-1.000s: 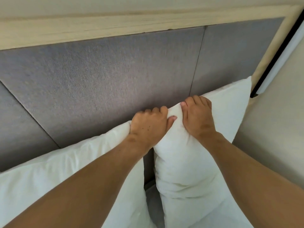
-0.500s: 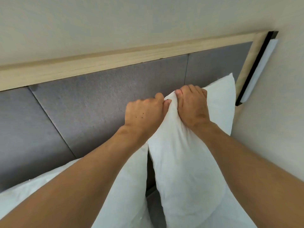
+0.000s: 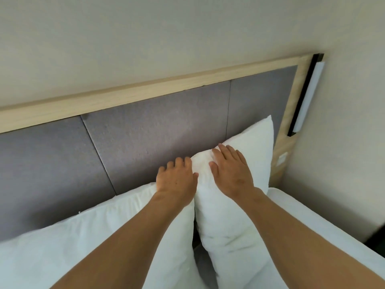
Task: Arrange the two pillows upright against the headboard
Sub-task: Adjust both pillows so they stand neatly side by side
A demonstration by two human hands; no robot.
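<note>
We see a narrow dark gap between the left pillow and the right pillow, barely wide enough to slip through. Behind them the headboard blocks us; above both pillows the way is open.

Soft even light, wide-angle edge bending

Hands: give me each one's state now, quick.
Left hand: open, fingers loose at the right pillow's top corner.
Right hand: open, flat on that pillow.
</note>
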